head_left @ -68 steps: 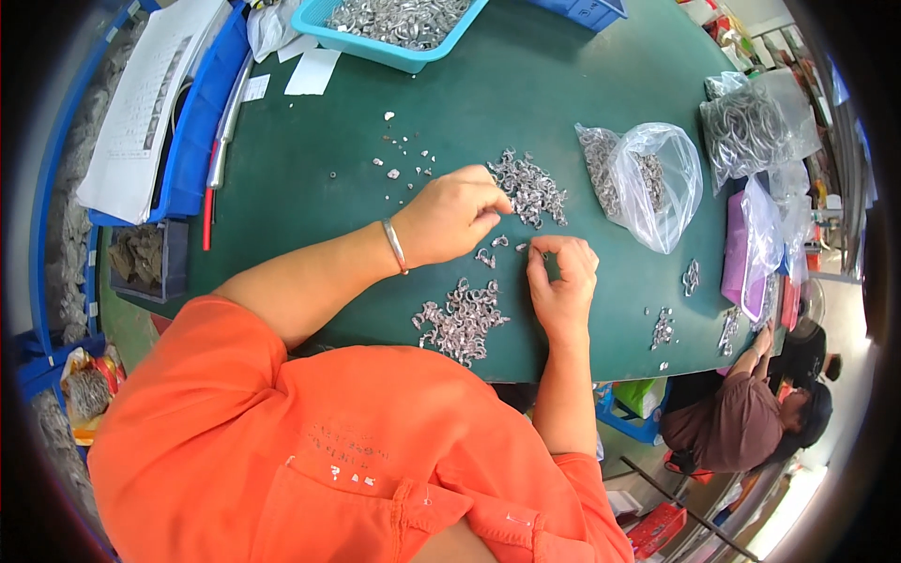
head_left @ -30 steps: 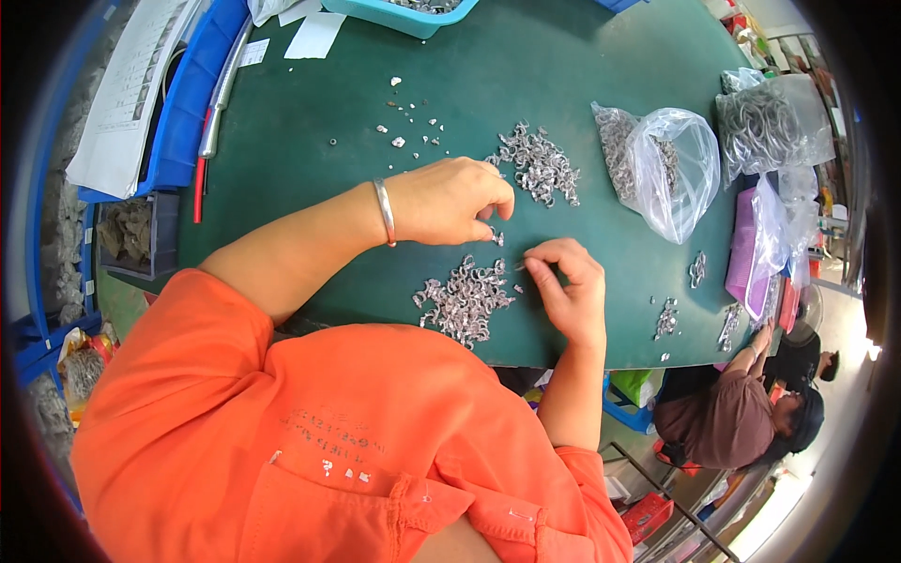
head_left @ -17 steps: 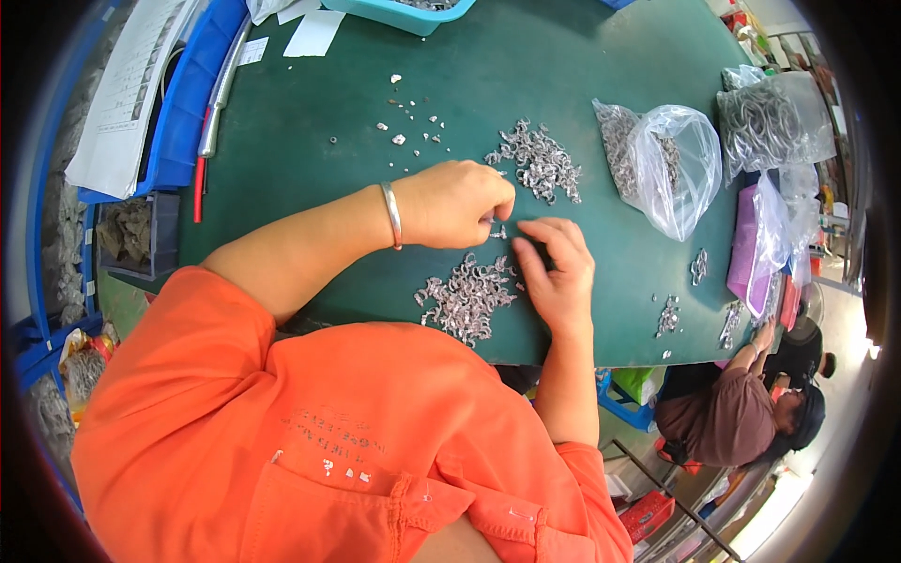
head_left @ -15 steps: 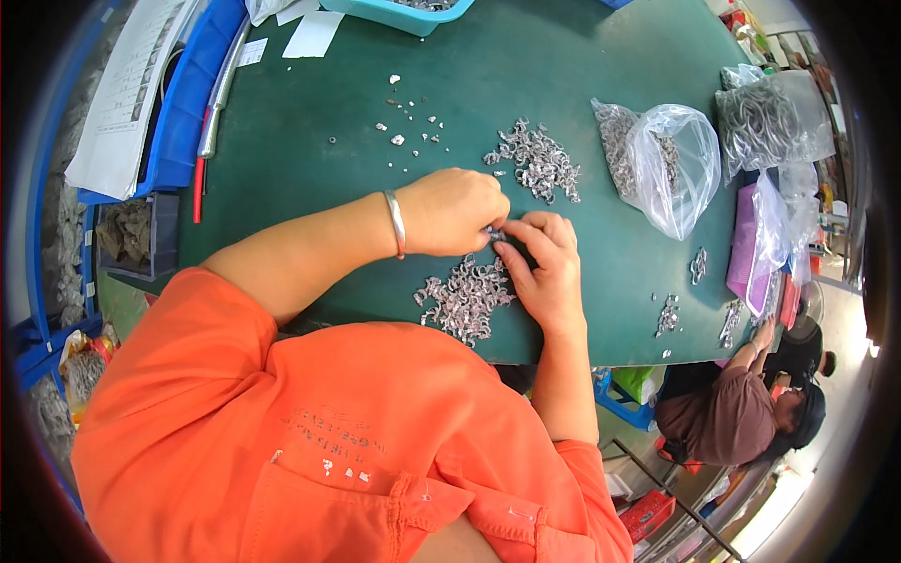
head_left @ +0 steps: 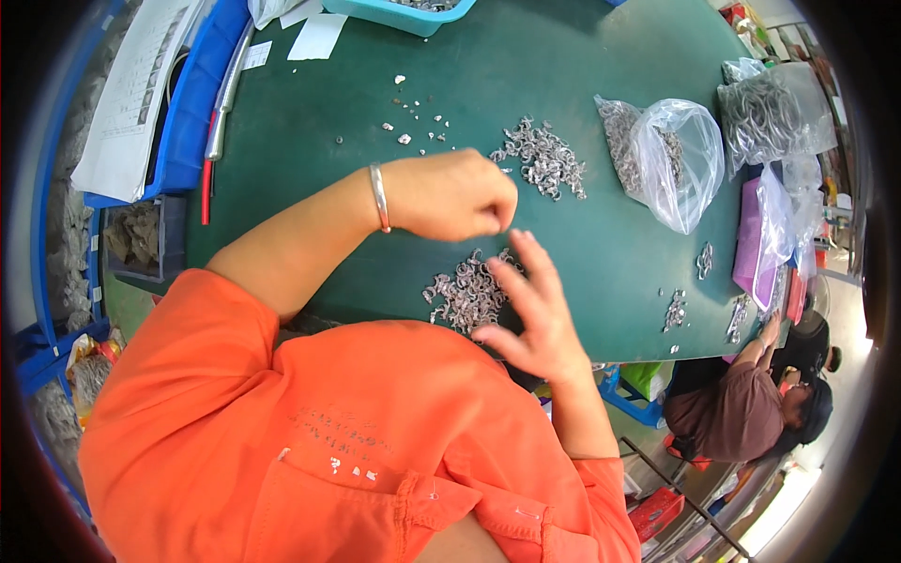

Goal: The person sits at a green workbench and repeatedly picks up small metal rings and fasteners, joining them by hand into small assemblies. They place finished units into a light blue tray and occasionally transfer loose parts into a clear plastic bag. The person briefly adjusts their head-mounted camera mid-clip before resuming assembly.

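Observation:
Over the green table, my left hand [head_left: 450, 195], with a silver bangle [head_left: 379, 198] on its wrist, is closed with curled fingers. Whatever it may hold is hidden from view. My right hand [head_left: 537, 314] is open, thumb and fingers spread, at the right side of a heap of small curved grey metal pieces [head_left: 466, 298] by the near table edge. A second heap of similar pieces [head_left: 544, 159] lies beyond my left hand, up and to the right. No piece shows in my right hand.
An open clear plastic bag of small parts [head_left: 671, 164] stands at the right, near a bag of larger rings [head_left: 774, 113] and a purple bin [head_left: 751, 235]. White crumbs [head_left: 404, 139] lie farther back. A turquoise basin [head_left: 413, 14] is at the far edge. Another person [head_left: 732, 413] works at right.
My hands, which met over the near heap, have come apart. The left has lifted slightly away; the right has dropped nearer and opened its fingers.

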Tool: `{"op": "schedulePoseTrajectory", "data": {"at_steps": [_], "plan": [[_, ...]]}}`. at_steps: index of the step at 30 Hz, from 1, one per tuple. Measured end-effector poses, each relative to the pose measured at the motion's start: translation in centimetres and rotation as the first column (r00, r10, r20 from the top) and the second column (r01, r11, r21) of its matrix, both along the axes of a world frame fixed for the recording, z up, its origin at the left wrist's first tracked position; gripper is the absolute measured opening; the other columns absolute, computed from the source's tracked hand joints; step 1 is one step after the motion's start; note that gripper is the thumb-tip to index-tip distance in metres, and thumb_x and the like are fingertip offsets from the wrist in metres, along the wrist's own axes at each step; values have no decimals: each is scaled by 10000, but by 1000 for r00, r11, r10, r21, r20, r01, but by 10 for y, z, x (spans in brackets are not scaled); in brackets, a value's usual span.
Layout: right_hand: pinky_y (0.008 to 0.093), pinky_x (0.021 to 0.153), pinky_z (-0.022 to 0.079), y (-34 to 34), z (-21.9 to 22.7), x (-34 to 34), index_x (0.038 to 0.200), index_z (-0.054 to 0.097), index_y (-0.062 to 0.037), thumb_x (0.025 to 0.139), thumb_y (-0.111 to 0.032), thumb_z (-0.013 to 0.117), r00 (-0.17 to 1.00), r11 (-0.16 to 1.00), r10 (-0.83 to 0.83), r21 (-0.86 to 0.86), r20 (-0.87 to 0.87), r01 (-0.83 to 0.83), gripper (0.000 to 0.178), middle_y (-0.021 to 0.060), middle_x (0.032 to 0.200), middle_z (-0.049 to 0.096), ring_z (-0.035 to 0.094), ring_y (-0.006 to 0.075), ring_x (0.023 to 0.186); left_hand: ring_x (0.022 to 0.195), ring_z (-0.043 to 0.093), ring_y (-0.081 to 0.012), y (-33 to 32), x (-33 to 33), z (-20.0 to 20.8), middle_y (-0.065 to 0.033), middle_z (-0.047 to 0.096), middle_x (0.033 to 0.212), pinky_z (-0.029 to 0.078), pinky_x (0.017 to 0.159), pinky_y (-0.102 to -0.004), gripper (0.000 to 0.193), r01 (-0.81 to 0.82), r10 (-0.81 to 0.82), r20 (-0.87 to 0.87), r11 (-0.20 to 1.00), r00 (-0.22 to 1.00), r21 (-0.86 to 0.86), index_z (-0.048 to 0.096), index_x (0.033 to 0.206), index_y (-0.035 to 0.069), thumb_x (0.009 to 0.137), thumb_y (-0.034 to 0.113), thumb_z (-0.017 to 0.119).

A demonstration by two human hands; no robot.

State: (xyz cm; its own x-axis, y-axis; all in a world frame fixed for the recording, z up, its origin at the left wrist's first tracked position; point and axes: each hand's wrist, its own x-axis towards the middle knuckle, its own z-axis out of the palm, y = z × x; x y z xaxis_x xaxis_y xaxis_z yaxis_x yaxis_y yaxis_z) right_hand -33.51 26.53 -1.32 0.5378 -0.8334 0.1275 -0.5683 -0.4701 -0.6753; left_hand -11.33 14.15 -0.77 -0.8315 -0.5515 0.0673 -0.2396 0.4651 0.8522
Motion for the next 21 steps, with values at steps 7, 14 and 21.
{"op": "schedulePoseTrajectory", "data": {"at_steps": [7, 14, 21], "plan": [[543, 1037, 379, 3, -16, 45, 1138, 661, -156, 793, -257, 744, 982, 950, 97, -279, -162, -140, 368, 95, 1343, 528, 453, 339, 1281, 734, 596, -74, -6, -2, 7, -29, 660, 815, 497, 651, -244, 89, -348, 370, -44, 902, 928, 256, 669, 942, -15, 891, 54, 644], [373, 721, 478, -25, -29, 38, 940, 658, -74, 789, -148, 733, 992, 904, -100, -424, -73, 60, 185, 56, 939, 606, 581, 240, 836, 665, 538, -40, -3, -7, 9, 9, 624, 781, 455, 592, -211, 64, -406, 450, 0, 807, 893, 428, 661, 931, -8, 898, 45, 648], [284, 564, 471, -39, -9, 33, 872, 667, -44, 895, -89, 670, 629, 744, -644, 548, 436, 381, 50, 25, 780, 613, 575, 163, 647, 696, 575, -56, -4, -10, -9, -13, 652, 824, 484, 604, -223, 66, -386, 461, -25, 770, 887, 509, 660, 946, -5, 898, 39, 650]]}}
